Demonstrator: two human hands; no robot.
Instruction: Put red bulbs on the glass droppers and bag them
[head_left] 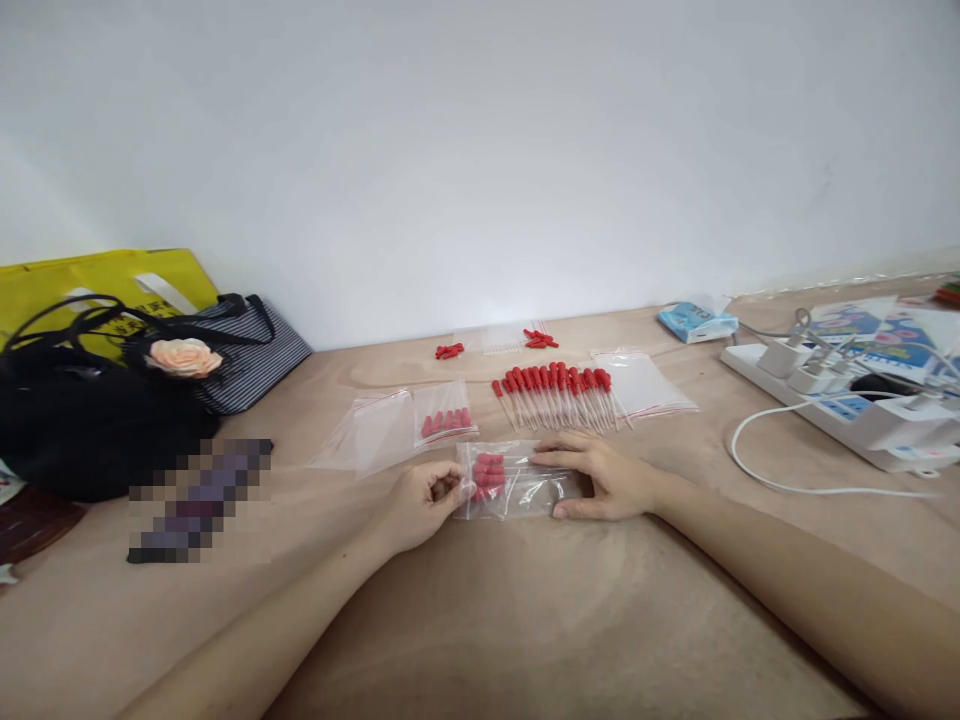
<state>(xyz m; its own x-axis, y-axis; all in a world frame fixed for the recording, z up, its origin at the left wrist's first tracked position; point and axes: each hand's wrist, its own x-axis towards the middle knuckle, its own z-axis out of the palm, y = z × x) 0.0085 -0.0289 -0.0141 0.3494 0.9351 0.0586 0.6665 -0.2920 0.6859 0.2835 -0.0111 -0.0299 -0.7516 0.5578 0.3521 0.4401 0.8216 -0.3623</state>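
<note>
A clear zip bag point(525, 496) lies on the table between my hands, with several red-topped pieces point(490, 474) at its left end. The fingers of my left hand point(429, 503) are curled and pinch the bag's left edge. My right hand point(598, 477) rests on the bag's right end, thumb and fingers spread apart. Just behind is a row of several droppers with red bulbs point(555, 378). To the left of the row, another clear bag point(444, 412) holds several red pieces, beside flat clear bags point(384, 432).
More clear bags point(649, 385) lie right of the droppers, and small red pieces point(450, 351) near the wall. A power strip point(832, 405) with cables and a blue packet point(696, 322) are at right. Black, striped and yellow bags point(172, 270) stand at left.
</note>
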